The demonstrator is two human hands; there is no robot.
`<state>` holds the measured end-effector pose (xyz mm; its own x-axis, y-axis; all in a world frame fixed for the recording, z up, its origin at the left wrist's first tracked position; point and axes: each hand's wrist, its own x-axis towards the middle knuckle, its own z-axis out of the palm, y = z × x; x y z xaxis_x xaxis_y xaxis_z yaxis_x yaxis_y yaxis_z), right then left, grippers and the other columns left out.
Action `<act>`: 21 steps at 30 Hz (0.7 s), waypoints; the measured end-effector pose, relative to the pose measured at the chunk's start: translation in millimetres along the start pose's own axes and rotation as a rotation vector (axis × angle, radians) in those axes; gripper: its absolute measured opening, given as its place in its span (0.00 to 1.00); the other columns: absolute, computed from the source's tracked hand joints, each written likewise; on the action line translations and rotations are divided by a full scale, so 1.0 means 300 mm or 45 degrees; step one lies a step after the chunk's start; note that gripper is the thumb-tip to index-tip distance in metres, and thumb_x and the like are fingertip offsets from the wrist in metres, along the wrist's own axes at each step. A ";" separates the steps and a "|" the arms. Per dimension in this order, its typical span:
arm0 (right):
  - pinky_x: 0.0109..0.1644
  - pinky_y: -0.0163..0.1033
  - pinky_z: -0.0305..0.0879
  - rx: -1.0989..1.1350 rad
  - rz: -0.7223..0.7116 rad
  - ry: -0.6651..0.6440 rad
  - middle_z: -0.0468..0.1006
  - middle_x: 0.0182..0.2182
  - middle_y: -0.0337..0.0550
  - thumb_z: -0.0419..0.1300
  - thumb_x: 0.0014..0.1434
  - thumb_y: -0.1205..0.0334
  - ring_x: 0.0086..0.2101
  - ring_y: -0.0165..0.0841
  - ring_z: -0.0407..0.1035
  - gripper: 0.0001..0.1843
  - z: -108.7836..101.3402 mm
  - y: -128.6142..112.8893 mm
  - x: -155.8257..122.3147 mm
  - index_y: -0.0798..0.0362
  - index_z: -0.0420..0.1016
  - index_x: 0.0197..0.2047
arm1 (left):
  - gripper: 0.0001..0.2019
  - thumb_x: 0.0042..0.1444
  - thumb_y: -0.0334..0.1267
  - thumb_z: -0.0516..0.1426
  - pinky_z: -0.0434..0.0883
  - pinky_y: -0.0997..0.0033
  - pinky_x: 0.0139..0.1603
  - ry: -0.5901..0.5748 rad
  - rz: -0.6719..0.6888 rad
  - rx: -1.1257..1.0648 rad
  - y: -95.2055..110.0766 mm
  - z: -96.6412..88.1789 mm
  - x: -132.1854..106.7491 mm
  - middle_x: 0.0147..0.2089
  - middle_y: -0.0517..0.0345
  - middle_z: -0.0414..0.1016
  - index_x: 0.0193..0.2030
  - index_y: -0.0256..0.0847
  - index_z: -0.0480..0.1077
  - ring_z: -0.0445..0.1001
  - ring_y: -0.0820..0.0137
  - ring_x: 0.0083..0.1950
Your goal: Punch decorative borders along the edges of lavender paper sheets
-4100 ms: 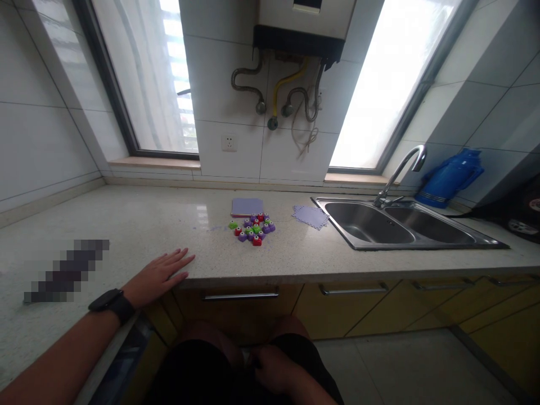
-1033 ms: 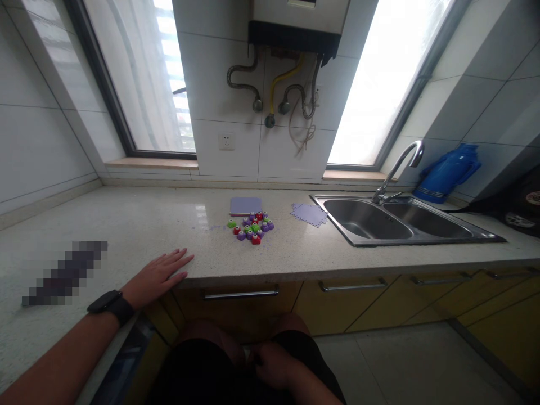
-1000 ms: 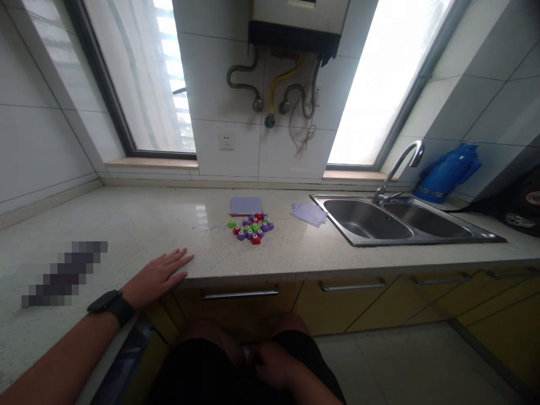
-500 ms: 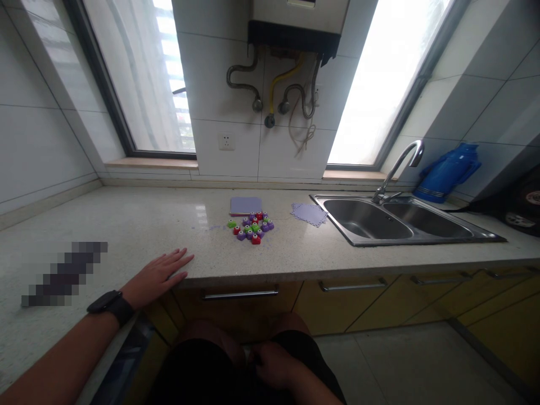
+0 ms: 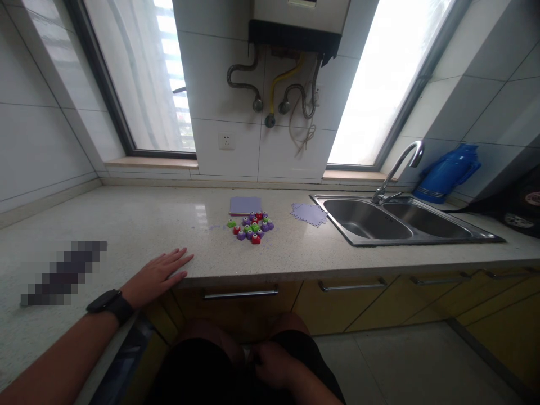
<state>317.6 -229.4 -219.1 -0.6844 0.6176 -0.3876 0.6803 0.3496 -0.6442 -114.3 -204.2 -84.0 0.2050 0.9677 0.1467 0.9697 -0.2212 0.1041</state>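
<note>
My left hand [image 5: 159,274] lies flat on the counter near its front edge, fingers stretched out and nothing in it. In the shade of my lap, my right hand [image 5: 272,363] has its fingers curled; a small pale patch shows beside them, too dark to make out. Beyond the hands, several small paper punches [image 5: 253,226] in red, green and purple sit in a cluster on the counter. Just behind them is a stack of purple paper [image 5: 245,205]. To their right lie loose purple sheets [image 5: 310,214] with notched edges, fanned out.
A double steel sink [image 5: 358,239] with a faucet [image 5: 405,154] is set into the counter [image 5: 139,214] on the right. Behind it stands a blue thermos flask [image 5: 448,171]. A pixelated dark item [image 5: 65,274] lies at left. Drawer handles [image 5: 240,294] stick out below the counter edge.
</note>
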 end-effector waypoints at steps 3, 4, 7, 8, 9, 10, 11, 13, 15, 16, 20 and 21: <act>0.48 0.40 0.70 -0.010 -0.011 0.009 0.88 0.47 0.46 0.60 0.59 0.61 0.46 0.45 0.82 0.19 0.002 0.004 0.000 0.46 0.86 0.51 | 0.33 0.72 0.62 0.46 0.58 0.47 0.77 0.002 -0.001 -0.007 0.000 -0.001 0.000 0.79 0.55 0.56 0.77 0.52 0.61 0.59 0.53 0.79; 0.48 0.40 0.70 -0.014 -0.013 0.012 0.88 0.47 0.46 0.60 0.59 0.61 0.46 0.44 0.82 0.19 0.003 0.005 0.000 0.46 0.86 0.51 | 0.33 0.72 0.63 0.46 0.58 0.46 0.77 0.000 0.000 -0.011 0.001 -0.003 0.000 0.79 0.54 0.56 0.77 0.52 0.61 0.59 0.53 0.79; 0.47 0.40 0.70 -0.033 -0.012 0.018 0.88 0.47 0.46 0.60 0.59 0.60 0.45 0.44 0.82 0.19 0.005 0.008 0.000 0.45 0.86 0.51 | 0.33 0.72 0.62 0.46 0.58 0.45 0.77 0.000 0.000 -0.022 0.005 -0.009 0.000 0.79 0.54 0.56 0.77 0.52 0.61 0.59 0.52 0.78; 0.47 0.40 0.70 -0.039 -0.012 0.019 0.88 0.47 0.46 0.60 0.59 0.60 0.45 0.44 0.82 0.19 0.005 0.009 0.001 0.45 0.86 0.51 | 0.33 0.72 0.62 0.46 0.58 0.45 0.77 -0.002 -0.001 -0.024 0.006 -0.011 0.000 0.79 0.54 0.56 0.77 0.52 0.61 0.59 0.52 0.78; 0.47 0.40 0.71 -0.044 -0.016 0.020 0.88 0.47 0.46 0.60 0.59 0.60 0.45 0.44 0.82 0.19 0.006 0.011 0.002 0.45 0.86 0.51 | 0.33 0.72 0.62 0.46 0.58 0.45 0.77 -0.007 -0.003 -0.025 0.008 -0.012 0.000 0.79 0.54 0.56 0.77 0.52 0.61 0.59 0.52 0.79; 0.47 0.40 0.71 -0.046 -0.023 0.021 0.88 0.47 0.46 0.60 0.59 0.60 0.45 0.45 0.82 0.19 0.007 0.012 0.003 0.46 0.86 0.50 | 0.33 0.72 0.62 0.46 0.57 0.45 0.77 -0.013 -0.004 -0.026 0.009 -0.014 0.000 0.79 0.54 0.55 0.77 0.52 0.61 0.58 0.52 0.79; 0.46 0.40 0.71 -0.047 -0.030 0.021 0.89 0.46 0.46 0.60 0.59 0.60 0.45 0.45 0.83 0.19 0.008 0.014 0.004 0.46 0.87 0.50 | 0.33 0.72 0.62 0.46 0.57 0.45 0.77 -0.018 -0.006 -0.026 0.011 -0.015 0.000 0.79 0.54 0.55 0.77 0.52 0.61 0.58 0.53 0.79; 0.46 0.40 0.71 -0.040 -0.045 0.028 0.89 0.47 0.46 0.60 0.59 0.60 0.45 0.45 0.83 0.19 0.011 0.018 0.006 0.46 0.86 0.50 | 0.33 0.72 0.62 0.46 0.57 0.46 0.77 -0.022 -0.009 -0.027 0.011 -0.015 0.000 0.79 0.54 0.55 0.77 0.51 0.61 0.58 0.53 0.79; 0.46 0.39 0.71 -0.028 -0.059 0.030 0.88 0.48 0.46 0.59 0.60 0.59 0.46 0.44 0.83 0.19 0.014 0.022 0.007 0.46 0.86 0.51 | 0.33 0.72 0.63 0.46 0.57 0.46 0.77 -0.019 -0.012 -0.028 0.011 -0.014 0.000 0.79 0.54 0.56 0.77 0.52 0.61 0.58 0.53 0.79; 0.46 0.39 0.71 -0.026 -0.063 0.031 0.88 0.48 0.46 0.59 0.60 0.59 0.46 0.44 0.83 0.19 0.015 0.024 0.007 0.46 0.86 0.51 | 0.33 0.72 0.63 0.46 0.57 0.46 0.77 -0.018 -0.013 -0.029 0.010 -0.013 0.000 0.79 0.54 0.56 0.77 0.52 0.61 0.58 0.53 0.79; 0.45 0.40 0.71 -0.051 -0.058 0.028 0.88 0.47 0.47 0.59 0.60 0.60 0.45 0.45 0.83 0.19 0.020 0.032 0.012 0.47 0.86 0.51 | 0.34 0.72 0.63 0.45 0.56 0.45 0.78 -0.032 -0.016 -0.030 0.008 -0.013 0.002 0.80 0.54 0.54 0.78 0.51 0.60 0.57 0.53 0.79; 0.45 0.39 0.71 -0.055 -0.056 0.028 0.88 0.47 0.47 0.59 0.60 0.60 0.45 0.45 0.83 0.19 0.021 0.034 0.014 0.47 0.86 0.51 | 0.34 0.72 0.63 0.45 0.56 0.46 0.78 -0.037 -0.016 -0.031 0.008 -0.013 0.002 0.80 0.54 0.54 0.78 0.51 0.60 0.57 0.53 0.79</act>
<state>320.2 -227.7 -231.5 -0.7085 0.6159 -0.3444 0.6605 0.4071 -0.6309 -112.4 -204.7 -79.8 0.1967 0.9735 0.1165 0.9688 -0.2112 0.1294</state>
